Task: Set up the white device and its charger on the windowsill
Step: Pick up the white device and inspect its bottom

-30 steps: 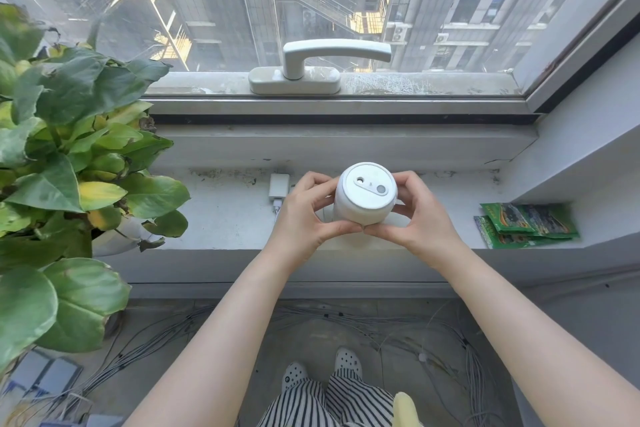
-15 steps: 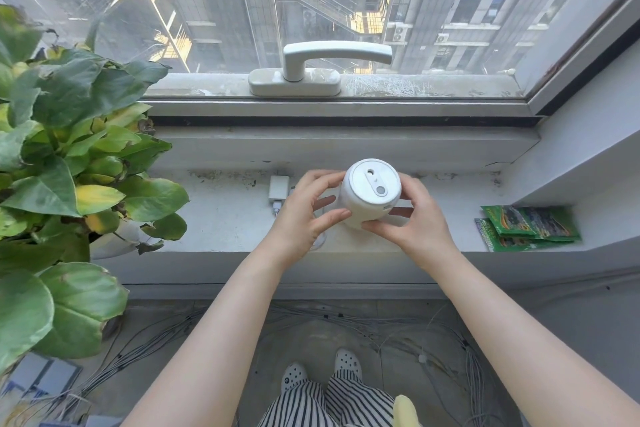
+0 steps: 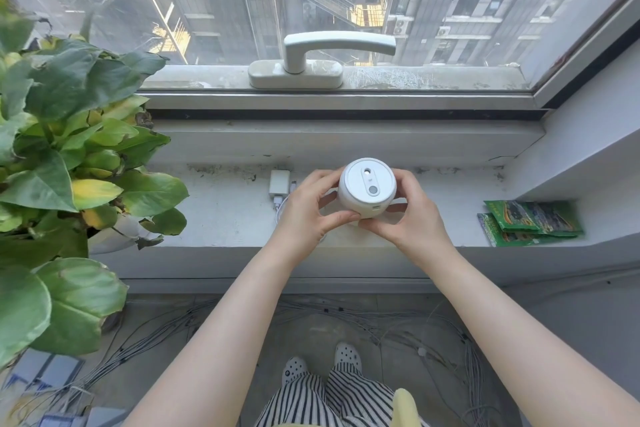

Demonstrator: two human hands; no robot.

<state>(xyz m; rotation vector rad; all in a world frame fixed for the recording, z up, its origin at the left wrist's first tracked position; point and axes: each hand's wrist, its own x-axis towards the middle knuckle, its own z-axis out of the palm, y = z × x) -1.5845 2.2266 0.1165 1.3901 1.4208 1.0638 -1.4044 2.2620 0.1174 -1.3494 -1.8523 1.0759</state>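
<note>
Both hands are on it: our left hand [image 3: 304, 210] and right hand [image 3: 408, 215] curl around the white device [image 3: 367, 188], holding it just above the windowsill [image 3: 225, 215], below the window handle [image 3: 322, 59]. Its port faces us with nothing plugged in. Left of the device, the charger [image 3: 279, 183] lies on the sill, cable attached. So we'd say roughly halfway: setting it down and connecting remain.
</note>
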